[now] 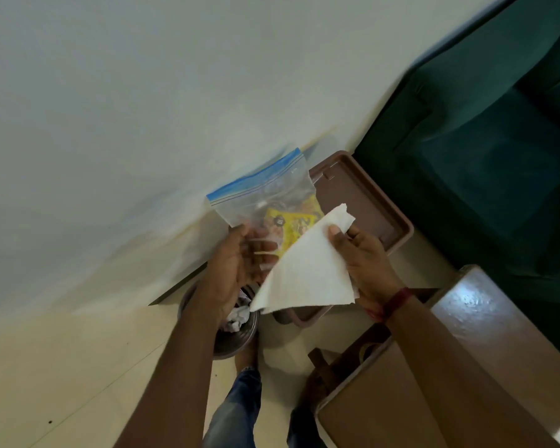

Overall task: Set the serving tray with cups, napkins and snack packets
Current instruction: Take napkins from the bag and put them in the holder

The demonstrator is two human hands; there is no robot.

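My left hand [236,263] grips the lower part of a clear zip bag [265,195] with a blue seal strip; yellow snack packets [291,227] show through it. A white paper napkin [304,273] folded into a triangle is pinched at its upper corner by my right hand [366,257], and it hangs in front of the bag. Behind both, a brown plastic serving tray [369,202] leans tilted near the wall, partly hidden by the napkin and my right hand. No cups are in view.
A small round bin [236,334] with crumpled paper stands on the pale floor below my left hand. A dark green sofa [485,150] fills the right. A glossy brown wooden table [476,318] and a cardboard box [379,392] sit at lower right. My jeans and foot show below.
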